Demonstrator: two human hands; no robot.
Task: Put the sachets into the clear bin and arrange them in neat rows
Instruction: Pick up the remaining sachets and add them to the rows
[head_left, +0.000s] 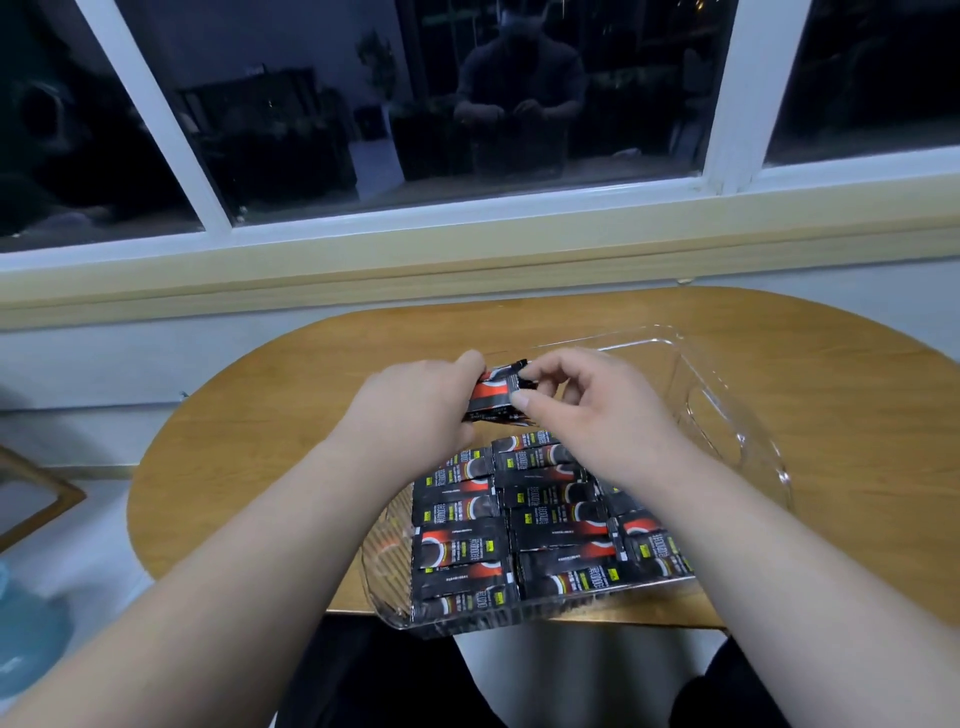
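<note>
A clear plastic bin (727, 415) lies on a round wooden table (260, 415), its near end over the table's front edge. Black-and-red sachets (545, 525) fill the bin's near half in rows side by side; the far half shows bare plastic. Above the bin's middle, my left hand (410, 400) grips a small stack of sachets (496, 387). My right hand (587, 405) pinches the same stack's right end between thumb and fingers. How many sachets are in the stack is hidden by my fingers.
A window sill and dark window panes stand behind the table. The table's right part (857, 441) shows bare wood. A framed object (31, 499) lies on the floor at left. My dark-clothed legs are under the table's front edge.
</note>
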